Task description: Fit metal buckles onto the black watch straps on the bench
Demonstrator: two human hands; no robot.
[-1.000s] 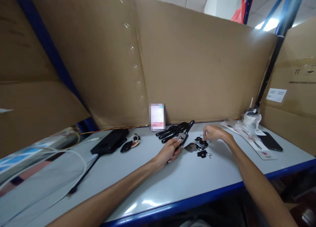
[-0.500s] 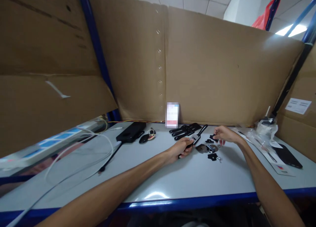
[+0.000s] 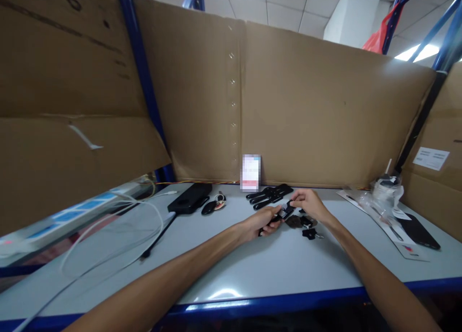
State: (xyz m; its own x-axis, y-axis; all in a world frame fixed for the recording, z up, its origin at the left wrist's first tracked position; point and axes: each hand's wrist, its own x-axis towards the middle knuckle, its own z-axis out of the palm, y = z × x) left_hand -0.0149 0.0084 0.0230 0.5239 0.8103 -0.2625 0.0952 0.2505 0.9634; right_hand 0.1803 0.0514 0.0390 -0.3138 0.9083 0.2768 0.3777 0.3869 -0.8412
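My left hand [image 3: 266, 221] is closed around a black-handled tool [image 3: 283, 212] with a silver metal part, held slightly above the table. At the tool's far end, my right hand [image 3: 306, 203] pinches a small black piece [image 3: 289, 207] against it; the fingers partly hide this piece. Beneath the hands lie dark metal discs [image 3: 293, 221] and a small black part [image 3: 306, 221]. Nearer to me rests a black star-shaped knob [image 3: 309, 234] with a metal screw. Behind my left hand is a flat black item [image 3: 272, 195] with several long rounded prongs.
A phone [image 3: 250, 174] leans on the cardboard wall [image 3: 317, 106]. Left are a black box-shaped device [image 3: 189, 198], keys with a black fob [image 3: 209, 207], white cables [image 3: 159, 216] and a power strip [image 3: 72, 216]. Right are packaging [image 3: 391, 226] and a dark phone-like slab [image 3: 420, 232].
My right hand has moved left from among the loose parts to the tool, bringing a small black piece. My left hand still grips the tool. The view has tilted slightly upward.
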